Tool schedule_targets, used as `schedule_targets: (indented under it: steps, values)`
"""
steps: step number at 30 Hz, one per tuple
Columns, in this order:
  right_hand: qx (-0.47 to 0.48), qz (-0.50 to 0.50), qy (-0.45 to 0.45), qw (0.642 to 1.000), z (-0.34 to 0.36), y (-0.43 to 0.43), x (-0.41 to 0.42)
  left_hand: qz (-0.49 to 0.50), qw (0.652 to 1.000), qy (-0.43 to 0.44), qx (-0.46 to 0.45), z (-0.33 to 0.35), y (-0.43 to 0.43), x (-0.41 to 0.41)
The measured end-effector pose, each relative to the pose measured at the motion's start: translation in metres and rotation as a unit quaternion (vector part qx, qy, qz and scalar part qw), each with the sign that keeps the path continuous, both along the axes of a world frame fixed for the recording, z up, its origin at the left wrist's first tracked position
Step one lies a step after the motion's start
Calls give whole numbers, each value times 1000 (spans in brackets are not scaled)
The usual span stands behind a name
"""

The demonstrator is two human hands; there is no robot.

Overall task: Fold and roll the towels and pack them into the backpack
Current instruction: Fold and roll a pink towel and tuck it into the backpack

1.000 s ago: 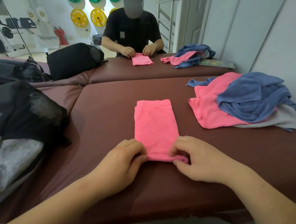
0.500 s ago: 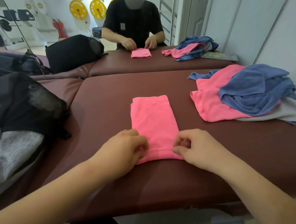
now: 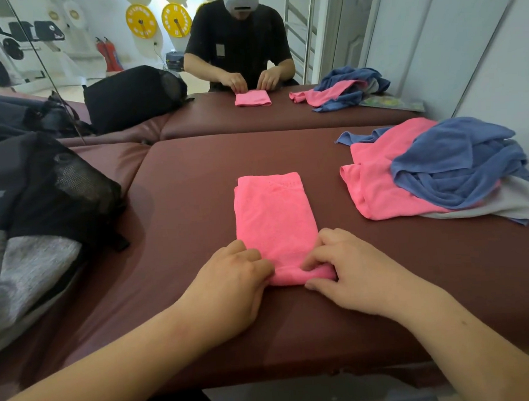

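Rolling a pink towel (image 3: 273,218) here, folded to a long narrow strip and laid flat mid-worktop (image 3: 193,161), with the near end already turned into a small roll close to the front edge. Pinching that roll at both ends: left hand (image 3: 230,281) curled over the left end with fingertips tucked against the cloth, right hand (image 3: 353,272) curled over the right end with fingers on top and thumb at the front. Looks light, soft and limp, a thin knit by the look of it, so holding no shape of its own and in no danger of breaking. Likely to slacken or go cone-shaped if driven from one side only. Best taken at the two ends of the roll, pressing down and forward evenly, leaving the flat part ahead lying on the padded top. Might slide rather than roll on so smooth a covering, so worth a firm press. Counting now: one towel in work. One loose heap (image 3: 439,172) well off to the right, showing pink underneath, blue on top and pale grey poking out at the bottom. At least three pieces there, but cannot tell the exact number in those folds, nor whether one blue or two. One backpack (image 3: 72,192) at the left, black mesh and grey, well apart from the towel; cannot tell what is inside. All doubled in the mirror (image 3: 145,62) behind, so not to be counted twice.
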State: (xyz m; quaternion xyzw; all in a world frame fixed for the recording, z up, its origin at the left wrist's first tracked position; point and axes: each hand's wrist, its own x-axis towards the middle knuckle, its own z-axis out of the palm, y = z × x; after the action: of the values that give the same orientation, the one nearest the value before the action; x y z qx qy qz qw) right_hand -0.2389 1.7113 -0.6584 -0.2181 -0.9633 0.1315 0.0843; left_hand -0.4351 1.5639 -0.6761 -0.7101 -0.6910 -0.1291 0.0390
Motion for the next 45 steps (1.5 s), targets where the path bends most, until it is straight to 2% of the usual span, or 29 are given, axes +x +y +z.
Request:
schedule_targets:
  steps: [3,5,7,10,13,15,19,22,25,30,32,34,35,37,39,40,43,45]
  values:
    - [46,26,8,999,-3,-2,0,27,998,-60,1,5,-3,4]
    - [-6,15,12,1000,-1,-1,-1,74,984,-155,-36,16,-2,-3]
    - [-102,-43,25,994,2,4,-1,122,964,-225,-73,25,-2,-15]
    - [-192,-126,78,970,3,13,2,152,964,-202,-79,29,-8,-27]
    - [-205,-119,73,969,-1,12,-1,147,967,-206,-38,31,-15,-26]
    - [-205,-112,64,970,-3,12,-2,106,977,-183,16,33,-14,-22]
    - [-193,-93,55,975,-1,12,-1,77,962,-260,17,30,-10,-10]
    - [-144,-72,56,985,2,8,-1,25,986,-165,3,20,-9,-9]
    - [-116,-39,44,991,4,3,-1,-5,995,-101,8,13,-14,-10]
    - [-133,-5,20,991,5,4,2,-15,994,82,64,7,-20,-4]
    - [-145,-6,19,989,6,5,2,-13,992,112,64,1,-21,-1]
    - [-139,-16,20,990,4,5,0,-11,995,83,58,-5,-22,-1]
    - [-140,-27,22,990,3,5,-1,-5,998,40,54,-6,-22,-2]
    - [-160,-60,31,985,2,5,-3,33,995,-92,31,-2,-23,-6]
    - [-195,-89,50,976,3,6,-3,72,972,-225,-14,5,-21,-12]
    - [-211,-101,59,971,3,6,-3,84,962,-258,-42,9,-18,-15]
    - [-236,-131,64,961,2,7,-5,114,939,-292,-139,23,-6,-24]
    - [-223,-158,56,960,-1,7,-9,123,940,-273,-166,27,1,-27]
